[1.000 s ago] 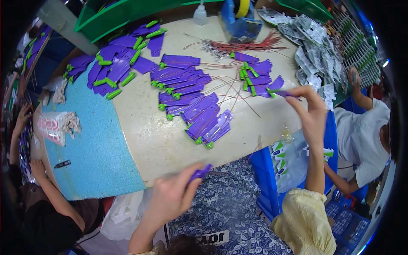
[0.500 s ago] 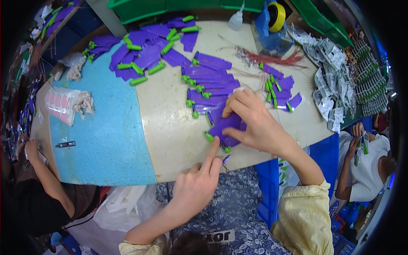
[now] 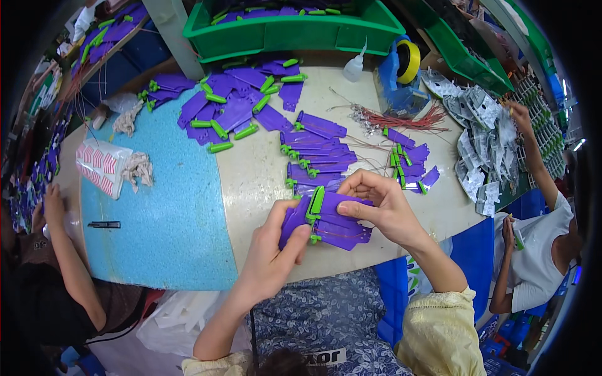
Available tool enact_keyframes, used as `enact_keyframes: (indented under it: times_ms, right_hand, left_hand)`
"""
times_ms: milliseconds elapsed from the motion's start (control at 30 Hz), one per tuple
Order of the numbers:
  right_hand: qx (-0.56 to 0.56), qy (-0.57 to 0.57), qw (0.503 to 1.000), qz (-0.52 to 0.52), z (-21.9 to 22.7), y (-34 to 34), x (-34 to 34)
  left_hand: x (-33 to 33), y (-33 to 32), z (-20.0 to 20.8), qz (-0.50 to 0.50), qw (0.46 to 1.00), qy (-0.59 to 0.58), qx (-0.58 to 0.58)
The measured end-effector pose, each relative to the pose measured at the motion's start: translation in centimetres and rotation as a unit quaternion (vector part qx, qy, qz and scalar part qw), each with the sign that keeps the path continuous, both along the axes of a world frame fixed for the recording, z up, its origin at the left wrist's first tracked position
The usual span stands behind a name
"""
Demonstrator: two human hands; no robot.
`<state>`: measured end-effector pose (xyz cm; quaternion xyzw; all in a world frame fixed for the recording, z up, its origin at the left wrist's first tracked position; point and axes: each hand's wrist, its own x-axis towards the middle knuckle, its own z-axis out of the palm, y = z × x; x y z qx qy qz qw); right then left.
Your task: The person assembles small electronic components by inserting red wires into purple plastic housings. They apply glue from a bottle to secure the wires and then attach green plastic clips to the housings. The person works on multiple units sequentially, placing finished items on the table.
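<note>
Between my two hands are flat purple plastic pieces [image 3: 342, 230], raised over the table's front edge. A bright green tapered part [image 3: 316, 203] stands along their middle, and a thin wire runs across the purple. My left hand [image 3: 274, 250] grips the left end, thumb on the front near the green part. My right hand [image 3: 385, 210] pinches the upper right edge between thumb and fingers. How many pieces are in my hands I cannot tell. Just beyond lies an overlapping row of similar purple pieces [image 3: 323, 150] with green ends and thin wires.
Purple pieces with green tips form a heap [image 3: 235, 106] at the back left. Red wires [image 3: 407, 120], a blue tape dispenser [image 3: 398, 81], a small dropper bottle [image 3: 354, 67] and grey-white parts [image 3: 483, 131] lie right. A green bin [image 3: 295, 34] stands behind. Co-workers flank both sides.
The purple pieces have come up off the table into both hands. My left hand has gone from a pointing finger to a grip. The view has shifted, showing more of the green bin.
</note>
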<state>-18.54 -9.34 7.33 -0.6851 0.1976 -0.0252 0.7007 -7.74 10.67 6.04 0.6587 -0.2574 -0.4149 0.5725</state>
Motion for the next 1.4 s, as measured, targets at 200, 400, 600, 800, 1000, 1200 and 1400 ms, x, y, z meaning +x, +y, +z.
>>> enact_keyframes:
  times_ms: [200, 400, 600, 800, 1000, 1200, 1400]
  right_hand:
    - [-0.044, -0.024, 0.999, 0.005, 0.2, 1.1, -1.2]
    - [0.010, -0.001, 0.998, -0.063, -1.1, 1.0, -1.5]
    - [-0.217, -0.123, 0.968, -0.034, -2.1, 0.3, -2.5]
    - [0.018, 0.013, 0.994, -0.105, -2.8, 0.1, -2.6]
    - [-0.020, -0.043, 0.992, -0.120, -3.8, 0.8, -2.9]
    - [-0.091, -0.109, 0.962, -0.233, -4.9, 0.3, -2.8]
    - [-0.020, -0.041, 0.967, -0.252, -2.6, -0.1, -3.5]
  left_hand:
    - [-0.8, -0.9, -0.3, -0.023, 0.996, 0.083, -0.016]
    - [-1.2, -1.0, -1.4, -0.018, 0.996, 0.087, -0.022]
    - [-2.1, -1.5, -2.6, -0.014, 0.949, 0.314, -0.018]
    - [-1.9, -1.7, -3.2, -0.027, 0.977, 0.212, -0.016]
    - [-2.3, -2.1, -3.0, -0.001, 0.962, 0.271, -0.019]
    - [-3.0, -2.2, -3.1, 0.043, 0.973, 0.227, 0.010]
    - [-3.0, -1.2, -1.1, 0.016, 0.992, -0.071, 0.100]
